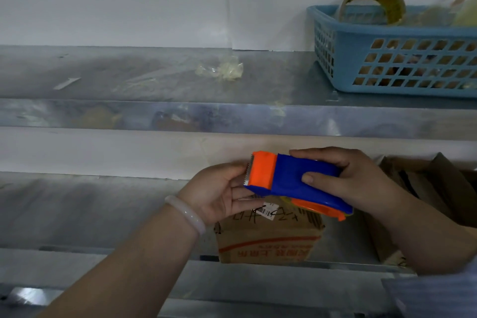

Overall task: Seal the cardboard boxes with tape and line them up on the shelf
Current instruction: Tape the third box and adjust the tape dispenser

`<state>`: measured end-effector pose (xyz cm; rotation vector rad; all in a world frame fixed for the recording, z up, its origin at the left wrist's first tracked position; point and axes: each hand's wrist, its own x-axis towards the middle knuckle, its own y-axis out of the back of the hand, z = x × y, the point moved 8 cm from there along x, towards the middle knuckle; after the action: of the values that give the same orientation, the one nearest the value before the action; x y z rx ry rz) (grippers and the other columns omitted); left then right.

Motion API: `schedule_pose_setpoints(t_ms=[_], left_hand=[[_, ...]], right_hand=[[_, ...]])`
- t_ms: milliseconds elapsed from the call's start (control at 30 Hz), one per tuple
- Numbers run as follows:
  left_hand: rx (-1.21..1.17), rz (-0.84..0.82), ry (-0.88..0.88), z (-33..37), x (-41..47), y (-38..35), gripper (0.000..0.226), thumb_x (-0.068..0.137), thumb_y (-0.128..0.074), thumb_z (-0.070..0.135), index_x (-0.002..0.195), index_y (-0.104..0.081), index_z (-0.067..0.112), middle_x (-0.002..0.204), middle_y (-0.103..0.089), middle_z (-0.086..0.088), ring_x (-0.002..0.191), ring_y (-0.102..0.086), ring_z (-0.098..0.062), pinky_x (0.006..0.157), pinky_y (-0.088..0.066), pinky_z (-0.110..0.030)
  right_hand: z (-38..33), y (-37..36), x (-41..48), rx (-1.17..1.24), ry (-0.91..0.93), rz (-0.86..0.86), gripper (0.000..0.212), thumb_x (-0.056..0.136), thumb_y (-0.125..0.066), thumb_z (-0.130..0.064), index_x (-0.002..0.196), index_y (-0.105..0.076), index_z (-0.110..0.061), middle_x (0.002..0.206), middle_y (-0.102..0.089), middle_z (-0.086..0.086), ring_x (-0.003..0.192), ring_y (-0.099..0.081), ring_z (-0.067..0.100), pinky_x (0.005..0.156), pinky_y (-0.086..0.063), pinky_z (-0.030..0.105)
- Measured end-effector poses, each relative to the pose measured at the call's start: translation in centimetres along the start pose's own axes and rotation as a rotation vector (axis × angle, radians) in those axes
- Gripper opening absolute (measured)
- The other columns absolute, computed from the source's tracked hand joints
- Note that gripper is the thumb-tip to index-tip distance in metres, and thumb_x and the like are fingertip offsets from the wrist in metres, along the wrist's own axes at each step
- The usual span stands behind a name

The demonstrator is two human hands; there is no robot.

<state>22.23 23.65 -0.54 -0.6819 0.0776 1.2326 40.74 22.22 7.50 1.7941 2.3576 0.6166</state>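
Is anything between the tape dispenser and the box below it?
Nothing visible does. The right hand grips the tape dispenser above the cardboard box; the left hand holds its toothed end. The dispenser and hands hide part of the box top.

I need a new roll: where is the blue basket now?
In the head view the blue basket stands on the upper shelf, far right, above and right of the tape dispenser.
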Motion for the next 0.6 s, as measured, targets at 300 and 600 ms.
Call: schedule_pose_setpoints(t_ms=[300, 600], left_hand=[[0.261, 0.265, -0.259, 1.7, 1.0, 2.5, 0.02, 0.095, -0.051, 0.002, 0.092, -0.07, 0.006, 0.083, -0.074, -0.016, 0.078, -0.073, -0.027, 0.06, -0.059, -0.032], [0.212, 0.515, -0.372, 3.2, 0.1, 7.7, 0.012, 0.095, -0.055, 0.009, 0.09, -0.065, 0.005, 0.063, -0.07, -0.002, 0.065, -0.071, -0.016, 0.057, -0.057, -0.029]], right_hand=[[0.8, -1.1, 2.4, -0.052, -0.007, -0.164, 0.042, 0.063, -0.074, -0.046, 0.103, -0.067, -0.056, 0.107, -0.068, -0.026, 0.096, -0.066, -0.001, 0.072, -0.051, 0.01], [2.3, 1.3, 2.4, -0.156, -0.065, -0.204, 0.048, 0.061, -0.072, -0.054, 0.106, -0.061, -0.062, 0.106, -0.066, -0.03, 0.094, -0.065, -0.004, 0.068, -0.053, 0.011]])
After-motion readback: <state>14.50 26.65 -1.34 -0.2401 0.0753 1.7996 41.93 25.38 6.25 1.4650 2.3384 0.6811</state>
